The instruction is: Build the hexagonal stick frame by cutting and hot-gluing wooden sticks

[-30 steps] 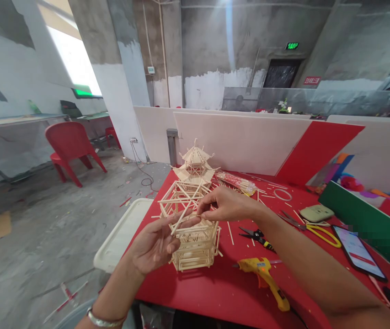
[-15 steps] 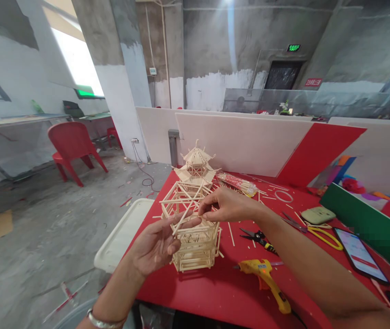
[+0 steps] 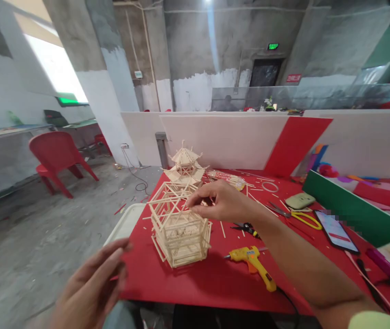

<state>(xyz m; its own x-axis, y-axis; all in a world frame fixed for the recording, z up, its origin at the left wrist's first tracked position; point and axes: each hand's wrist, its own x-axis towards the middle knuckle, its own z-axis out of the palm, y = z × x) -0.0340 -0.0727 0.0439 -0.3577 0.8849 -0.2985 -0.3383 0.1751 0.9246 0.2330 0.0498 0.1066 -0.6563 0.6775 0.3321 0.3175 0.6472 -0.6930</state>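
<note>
A hexagonal tower of thin wooden sticks (image 3: 177,228) stands on the red table (image 3: 215,278), with a slanted open stick frame on top. My right hand (image 3: 220,202) pinches a stick at the frame's upper right edge. My left hand (image 3: 92,288) hangs low at the front left, off the table's edge, blurred, fingers apart and empty. A smaller finished stick pagoda top (image 3: 185,164) stands behind the tower.
A yellow glue gun (image 3: 253,265) lies right of the tower, with black pliers (image 3: 246,227), yellow-handled scissors (image 3: 297,215), a phone (image 3: 335,230) and loose sticks further right. A white tray (image 3: 123,225) juts off the table's left. A green board (image 3: 349,210) stands at right, a red chair (image 3: 56,157) on the floor.
My left hand has let go of the stick frame and dropped back toward me to the lower left. My right hand stays at the frame's top. The view has shifted slightly right.
</note>
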